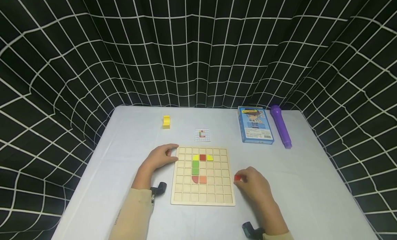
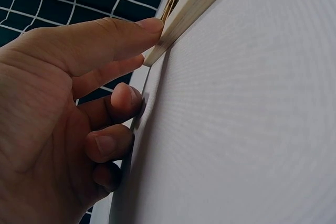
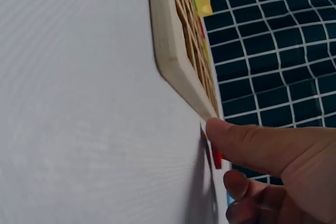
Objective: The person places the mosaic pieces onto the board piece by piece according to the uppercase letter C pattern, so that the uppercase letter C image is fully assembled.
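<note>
A wooden grid board (image 1: 203,198) lies flat on the white table. In its squares sit two yellow pieces (image 1: 210,158), a red square (image 1: 202,157), two green squares (image 1: 195,171), a red rounded piece (image 1: 195,179) and an orange square (image 1: 203,179). My left hand (image 1: 159,157) touches the board's far left corner with straight thumb and index finger; in the left wrist view its other fingers bend loosely. Just off the board's right edge, my right hand (image 1: 254,185) pinches a red block (image 1: 237,177) between thumb and fingers. The right wrist view shows the red block (image 3: 217,158) mostly hidden behind the thumb.
Beyond the board lies a small pattern card (image 1: 202,135). A yellow block (image 1: 166,122) stands at the back left. At the back right are a blue box (image 1: 255,126) and a purple stick (image 1: 281,126). Black cloth with a white grid (image 1: 192,53) surrounds the table.
</note>
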Motion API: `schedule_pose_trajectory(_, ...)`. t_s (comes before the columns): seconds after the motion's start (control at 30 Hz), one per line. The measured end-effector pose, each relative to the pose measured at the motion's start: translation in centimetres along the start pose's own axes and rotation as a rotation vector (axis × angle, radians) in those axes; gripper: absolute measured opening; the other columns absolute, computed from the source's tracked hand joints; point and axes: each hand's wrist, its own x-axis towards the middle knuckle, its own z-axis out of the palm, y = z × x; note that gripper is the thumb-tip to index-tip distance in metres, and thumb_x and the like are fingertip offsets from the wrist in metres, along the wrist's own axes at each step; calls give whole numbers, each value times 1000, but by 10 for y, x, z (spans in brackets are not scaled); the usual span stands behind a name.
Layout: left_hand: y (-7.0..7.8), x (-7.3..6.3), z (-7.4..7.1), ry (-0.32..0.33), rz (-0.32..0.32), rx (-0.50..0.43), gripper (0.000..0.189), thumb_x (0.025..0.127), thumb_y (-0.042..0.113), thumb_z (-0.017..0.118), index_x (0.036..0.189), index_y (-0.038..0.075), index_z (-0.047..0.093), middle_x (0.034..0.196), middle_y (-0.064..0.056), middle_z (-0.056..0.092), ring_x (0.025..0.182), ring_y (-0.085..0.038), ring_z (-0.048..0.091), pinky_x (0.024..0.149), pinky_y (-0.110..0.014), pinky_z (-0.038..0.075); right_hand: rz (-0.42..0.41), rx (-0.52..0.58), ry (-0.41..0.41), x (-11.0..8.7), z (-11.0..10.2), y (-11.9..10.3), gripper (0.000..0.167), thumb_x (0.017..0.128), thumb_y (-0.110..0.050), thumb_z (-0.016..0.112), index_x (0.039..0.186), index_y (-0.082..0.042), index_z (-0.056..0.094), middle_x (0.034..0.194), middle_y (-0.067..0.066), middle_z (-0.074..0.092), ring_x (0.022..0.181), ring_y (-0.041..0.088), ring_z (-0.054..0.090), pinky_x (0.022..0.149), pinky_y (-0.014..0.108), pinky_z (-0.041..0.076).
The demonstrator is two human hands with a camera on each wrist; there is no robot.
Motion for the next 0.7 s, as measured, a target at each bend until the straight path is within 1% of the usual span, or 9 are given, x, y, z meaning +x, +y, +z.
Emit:
schedule_pose_trajectory(0.03, -1, 0, 0, -2, 2, 0, 63, 83, 37, 82, 142, 23, 64, 90, -3, 58, 102, -25, 54, 98, -50, 43, 2, 4, 5, 0, -1, -1, 31, 79, -23, 89, 105, -10, 78, 87, 0, 64, 77, 18, 57, 73, 42, 51)
schedule_pose_trajectory(0.17, -1, 1, 1, -1, 6, 4, 63, 83, 37, 82, 142, 23, 64, 95, -2, 61, 105, -24, 55, 101, -51, 42, -7, 69, 13, -3, -7, -13, 35, 81, -26, 88, 108, -9, 75, 93, 0, 67, 76, 17, 56, 71, 40, 49)
schedule_pose_trajectory(0.23, 0, 1, 0, -1, 3, 5, 63, 83, 37, 82, 142, 23, 64, 94, -2, 61, 105, -24, 55, 101, -51, 42, -27, 116, 2, -5, -8, -22, 33, 81, -26, 87, 107, -10, 75, 89, -2, 65, 72, 16, 52, 67, 37, 46)
schedule_pose_trajectory(0.3, 0, 0, 0, 1, -1, 5, 63, 83, 36, 82, 142, 23, 63, 91, -2, 60, 101, -23, 55, 99, -50, 43, -70, 144, -9, -6, -7, -32, 27, 81, -25, 88, 102, -13, 76, 86, -6, 63, 70, 14, 51, 65, 34, 44)
schedule_pose_trajectory(0.33, 1, 0, 0, -2, -3, 2, 63, 84, 36, 82, 142, 23, 63, 86, -3, 58, 96, -24, 55, 95, -49, 44, -96, 147, -17, -6, -6, -37, 23, 81, -24, 88, 99, -15, 76, 83, -7, 62, 69, 13, 50, 64, 33, 43)
schedule_pose_trajectory(0.47, 1, 0, 0, -1, 1, 9, 63, 84, 37, 82, 142, 23, 63, 79, -3, 53, 84, -21, 53, 86, -46, 43, -184, 151, -59, -6, 4, -52, 18, 80, -22, 89, 93, -19, 77, 81, -11, 60, 70, 11, 51, 65, 32, 44)
schedule_pose_trajectory(0.57, 0, 0, 0, -4, 4, 9, 63, 83, 37, 82, 142, 23, 63, 78, -2, 53, 82, -19, 52, 85, -44, 42, -232, 132, -77, -5, 11, -59, 18, 80, -22, 88, 93, -17, 78, 83, -11, 61, 72, 9, 51, 68, 32, 46)
schedule_pose_trajectory(0.7, 0, 0, 1, -6, 7, 6, 63, 83, 37, 83, 141, 23, 64, 76, -3, 53, 78, -20, 52, 82, -43, 41, -307, 86, -76, -1, 18, -64, 17, 81, -22, 88, 94, -16, 79, 81, -11, 60, 70, 8, 49, 66, 29, 45)
